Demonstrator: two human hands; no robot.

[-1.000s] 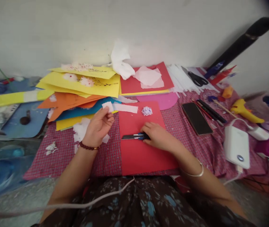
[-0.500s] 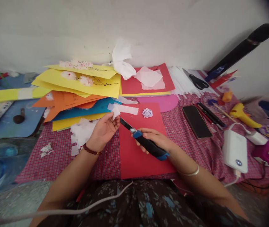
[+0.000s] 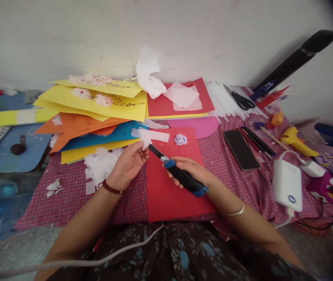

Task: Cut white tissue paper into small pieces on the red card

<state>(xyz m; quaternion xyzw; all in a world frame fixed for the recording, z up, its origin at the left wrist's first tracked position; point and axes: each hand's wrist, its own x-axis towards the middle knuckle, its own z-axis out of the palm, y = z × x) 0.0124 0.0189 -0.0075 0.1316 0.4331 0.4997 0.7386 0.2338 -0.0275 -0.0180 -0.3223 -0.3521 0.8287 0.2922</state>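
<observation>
My left hand (image 3: 128, 164) pinches a small white paper scrap (image 3: 145, 139) between thumb and fingers, just above the left edge of a red sheet (image 3: 172, 195). My right hand (image 3: 196, 171) grips a black and blue utility knife (image 3: 181, 175) with the blade out. The blade tip points up and left at the scrap and nearly touches it. A white paper strip (image 3: 154, 135) and a small white and purple paper flower (image 3: 181, 139) lie at the top of the red sheet.
Yellow, orange and blue paper sheets (image 3: 96, 113) are piled at left, with white scraps (image 3: 100, 164) below. A phone (image 3: 238, 149), pens (image 3: 257, 140), scissors (image 3: 241, 100), a glue gun (image 3: 297, 140) and a white power bank (image 3: 287, 184) lie at right on the checked cloth (image 3: 72, 195).
My right hand picked the knife up off the red sheet and turned its blade toward the scrap. My left hand came down and right to meet it.
</observation>
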